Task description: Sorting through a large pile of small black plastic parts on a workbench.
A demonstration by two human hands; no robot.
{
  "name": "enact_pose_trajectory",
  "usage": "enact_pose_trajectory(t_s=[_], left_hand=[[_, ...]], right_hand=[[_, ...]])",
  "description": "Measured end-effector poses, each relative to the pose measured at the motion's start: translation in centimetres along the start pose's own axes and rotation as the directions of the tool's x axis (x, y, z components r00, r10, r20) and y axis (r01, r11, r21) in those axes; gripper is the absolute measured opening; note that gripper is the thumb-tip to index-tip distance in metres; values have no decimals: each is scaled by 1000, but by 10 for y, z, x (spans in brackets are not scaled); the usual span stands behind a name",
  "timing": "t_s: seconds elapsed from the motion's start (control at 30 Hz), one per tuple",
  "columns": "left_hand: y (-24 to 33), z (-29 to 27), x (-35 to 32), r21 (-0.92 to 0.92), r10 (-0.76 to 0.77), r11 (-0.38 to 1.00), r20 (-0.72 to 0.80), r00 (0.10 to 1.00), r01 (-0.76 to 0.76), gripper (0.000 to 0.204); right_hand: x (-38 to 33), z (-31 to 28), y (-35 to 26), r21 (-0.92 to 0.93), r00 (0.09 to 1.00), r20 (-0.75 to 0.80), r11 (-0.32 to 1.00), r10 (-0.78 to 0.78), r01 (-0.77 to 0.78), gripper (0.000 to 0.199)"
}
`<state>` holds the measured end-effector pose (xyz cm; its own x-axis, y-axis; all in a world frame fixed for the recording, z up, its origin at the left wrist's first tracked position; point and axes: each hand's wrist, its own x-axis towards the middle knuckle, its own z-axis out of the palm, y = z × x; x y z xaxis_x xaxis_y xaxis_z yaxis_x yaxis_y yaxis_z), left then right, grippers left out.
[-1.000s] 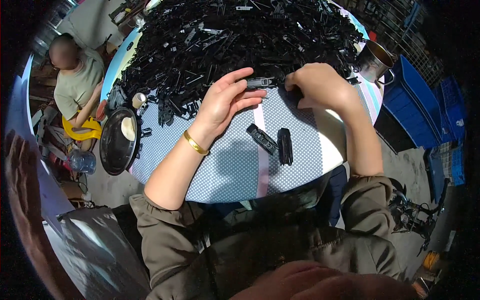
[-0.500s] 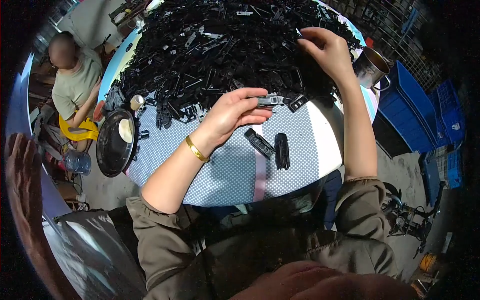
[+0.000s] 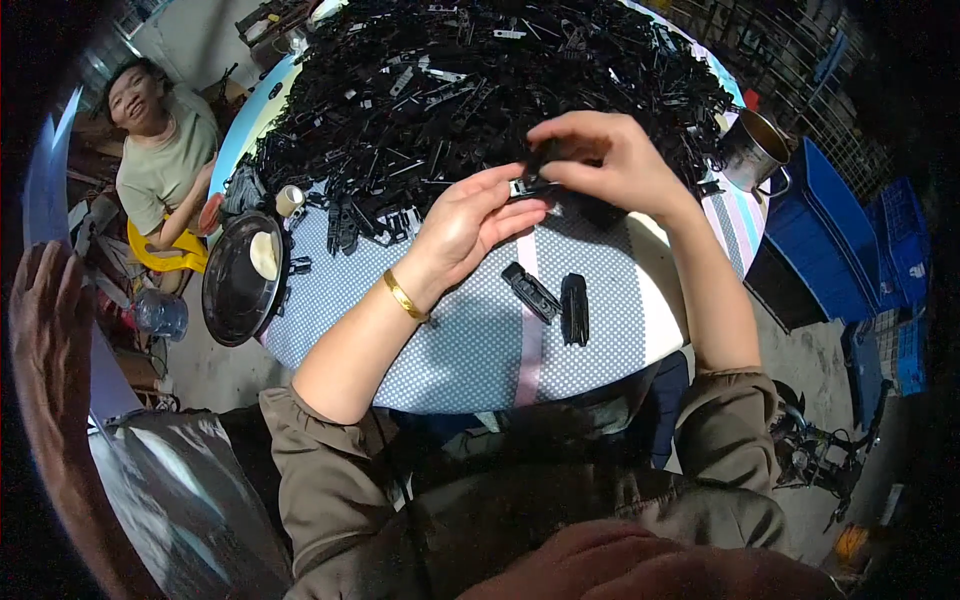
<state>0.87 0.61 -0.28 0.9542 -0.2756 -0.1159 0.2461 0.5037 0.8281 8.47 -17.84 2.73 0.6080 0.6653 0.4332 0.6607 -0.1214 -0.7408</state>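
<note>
Though upright, mug (image 3: 750, 152) near black parts (image 3: 430, 95)

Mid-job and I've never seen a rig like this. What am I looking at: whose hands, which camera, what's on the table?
There's no machine: these are a person's two bare hands. The one view comes from a wide camera worn on the head, looking down. The left hand holds a small part with a silvery face. The right hand pinches a dark piece against it, details too small to tell. On the patterned tablecloth lie a large heap of black parts and, nearer the wearer, two separate black pieces. A black dish stands at left, a metal mug at right. Another person sits beyond the left edge.
</note>
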Motion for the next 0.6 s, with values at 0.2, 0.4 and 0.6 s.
enact_pose_trajectory(t_s=[0.2,0.4,0.6], left_hand=[[-2,-6,5,-4,38,999,-13,999,-38,34],[-3,-9,6,93,102,991,-13,995,-100,34],[0,-6,2,151,162,977,-79,984,-149,32]], right_hand=[[1,0,-9,-168,986,46,972,-159,165,27],[0,8,-8,-296,965,15,921,-263,256,30],[1,12,-7,-163,976,40,962,-214,218,32]])
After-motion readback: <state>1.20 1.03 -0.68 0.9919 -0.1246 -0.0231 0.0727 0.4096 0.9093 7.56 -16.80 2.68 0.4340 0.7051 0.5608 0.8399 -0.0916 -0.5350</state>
